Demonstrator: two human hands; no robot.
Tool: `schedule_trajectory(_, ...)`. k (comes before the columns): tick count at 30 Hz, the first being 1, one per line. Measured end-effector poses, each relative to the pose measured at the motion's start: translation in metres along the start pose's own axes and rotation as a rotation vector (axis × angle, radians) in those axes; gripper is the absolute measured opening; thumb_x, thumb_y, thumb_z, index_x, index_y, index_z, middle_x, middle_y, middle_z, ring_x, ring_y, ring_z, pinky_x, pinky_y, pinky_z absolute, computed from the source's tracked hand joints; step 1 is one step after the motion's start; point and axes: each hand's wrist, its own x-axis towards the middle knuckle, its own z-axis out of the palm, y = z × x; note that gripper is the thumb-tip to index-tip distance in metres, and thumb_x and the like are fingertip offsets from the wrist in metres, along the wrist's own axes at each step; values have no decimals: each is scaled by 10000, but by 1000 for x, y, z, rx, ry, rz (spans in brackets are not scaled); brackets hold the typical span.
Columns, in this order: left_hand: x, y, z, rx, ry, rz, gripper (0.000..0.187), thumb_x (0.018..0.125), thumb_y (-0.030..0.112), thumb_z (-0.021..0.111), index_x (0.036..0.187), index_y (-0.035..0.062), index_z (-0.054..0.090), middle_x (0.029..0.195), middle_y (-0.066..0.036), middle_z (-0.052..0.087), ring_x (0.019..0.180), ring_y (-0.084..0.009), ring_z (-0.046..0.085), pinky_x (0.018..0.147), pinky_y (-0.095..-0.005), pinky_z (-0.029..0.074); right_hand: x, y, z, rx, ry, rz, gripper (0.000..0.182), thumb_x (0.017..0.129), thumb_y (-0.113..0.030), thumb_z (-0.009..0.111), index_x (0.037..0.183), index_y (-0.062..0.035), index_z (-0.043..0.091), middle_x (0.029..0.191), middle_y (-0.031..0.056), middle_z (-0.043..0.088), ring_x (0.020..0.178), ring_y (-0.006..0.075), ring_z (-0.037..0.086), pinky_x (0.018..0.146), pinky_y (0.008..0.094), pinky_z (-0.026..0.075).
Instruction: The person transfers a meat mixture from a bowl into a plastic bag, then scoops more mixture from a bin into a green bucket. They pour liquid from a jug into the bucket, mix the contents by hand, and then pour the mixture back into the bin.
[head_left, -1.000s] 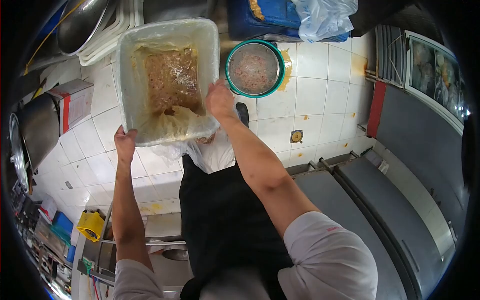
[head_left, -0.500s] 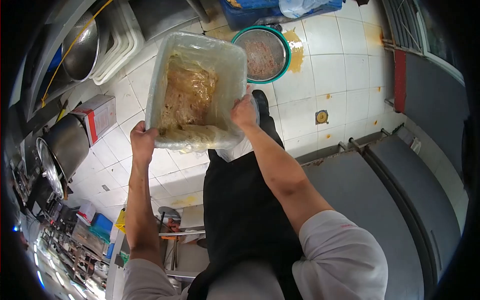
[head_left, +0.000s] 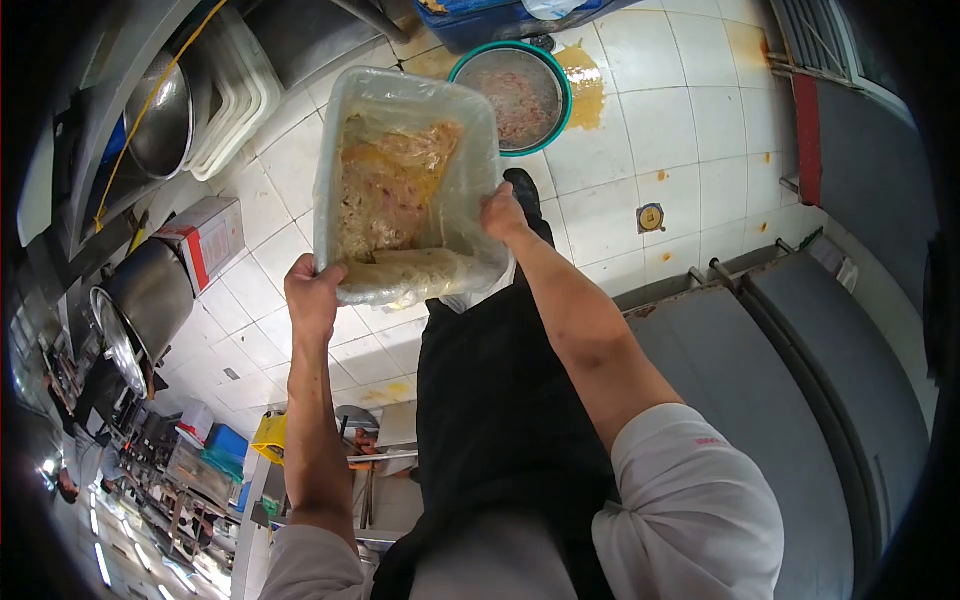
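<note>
A plastic tub [head_left: 475,170] lined with clear plastic film hangs in the air before me, held between both hands. Inside it lies wet, yellowish-brown food that looks like marinated meat [head_left: 395,190]. My left hand [head_left: 313,300] is closed on the near left corner of the rim, thumb on top. On the right side, my right hand [head_left: 503,215] grips the rim, its fingers partly hidden behind the wall. Just beyond the tub, on the tiled floor, stands a round green-rimmed basin [head_left: 568,100] holding pinkish, minced-looking pieces [head_left: 512,105].
A blue bin [head_left: 470,28] stands at the top beside a yellowish puddle [head_left: 582,85]. To the left are stacked white trays [head_left: 240,110], a cardboard box [head_left: 212,240] and a large metal pot [head_left: 155,295]. Grey cabinets [head_left: 740,400] line the right. A person [head_left: 85,460] is far off at lower left.
The tub and both hands sit slightly further right in view. The meat has shifted within the tub, spreading toward its upper right. The surroundings have moved a little with my head.
</note>
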Motion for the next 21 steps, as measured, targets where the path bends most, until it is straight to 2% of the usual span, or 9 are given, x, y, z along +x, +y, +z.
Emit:
schedule_trajectory(2, -4, 2, 0, 3, -3, 10, 87, 744, 30, 631, 710, 5, 555, 626, -32, 540, 500, -91, 473, 427, -251, 391, -1, 3, 5, -290, -24, -172, 385, 968, -221, 373, 1056, 70, 609, 880, 286, 624, 1006, 456, 557, 885, 419, 475)
schedule_trajectory(3, -4, 5, 2, 1, -5, 20, 87, 744, 30, 631, 711, 6, 554, 625, -32, 539, 499, -90, 472, 426, -250, 390, -2, 4, 5, -249, 28, -144, 390, 970, -218, 366, 1059, 73, 610, 896, 287, 625, 1004, 459, 550, 890, 414, 470)
schedule_trajectory(6, -9, 15, 7, 23, 2, 31, 85, 742, 30, 629, 715, 4, 553, 621, -30, 535, 496, -91, 474, 426, -249, 394, 28, 24, 69, 199, 43, 61, 408, 973, -242, 384, 1111, 105, 548, 995, 308, 609, 1023, 459, 553, 898, 414, 464)
schedule_trajectory(7, -9, 17, 7, 25, -1, 31, 84, 741, 31, 629, 717, 3, 554, 620, -29, 534, 496, -92, 477, 427, -249, 397, 30, 25, 72, 347, 28, 150, 420, 969, -254, 404, 1137, 118, 505, 1032, 317, 598, 1036, 456, 556, 903, 416, 462)
schedule_trajectory(8, -9, 16, 8, 27, -4, 31, 84, 740, 32, 630, 719, 2, 555, 619, -29, 533, 496, -94, 479, 427, -249, 400, 33, 26, 73, 493, 26, 241, 445, 965, -266, 423, 1164, 131, 463, 1068, 326, 587, 1049, 454, 560, 907, 418, 460)
schedule_trajectory(10, -10, 14, 7, 28, -6, 32, 82, 739, 34, 632, 725, -2, 559, 619, -29, 533, 496, -95, 483, 429, -249, 405, 8, 7, 21, 680, 17, 421, 530, 949, -285, 476, 1222, 153, 356, 1131, 342, 560, 1080, 443, 565, 923, 421, 454)
schedule_trajectory(14, -12, 18, 10, 26, -18, 29, 85, 737, 41, 639, 745, -12, 573, 627, -35, 543, 500, -97, 489, 432, -252, 412, -2, 6, -1, 486, -120, 259, 641, 921, -303, 541, 1246, 165, 248, 1149, 350, 553, 1120, 422, 564, 939, 420, 447)
schedule_trajectory(17, -18, 22, 11, 62, -17, 27, 97, 738, 50, 644, 758, -21, 581, 638, -44, 551, 506, -100, 496, 430, -251, 420, 2, 7, -1, 348, -180, 136, 544, 930, -281, 516, 1230, 132, 327, 1128, 327, 572, 1098, 410, 576, 920, 433, 442)
schedule_trajectory(21, -25, 33, 19, 58, -10, 20, 117, 740, 66, 649, 769, -29, 587, 643, -51, 556, 511, -103, 503, 418, -247, 432, 14, 12, 9, -30, -289, -86, 434, 943, -252, 482, 1209, 87, 433, 1100, 297, 598, 1068, 393, 593, 894, 450, 436)
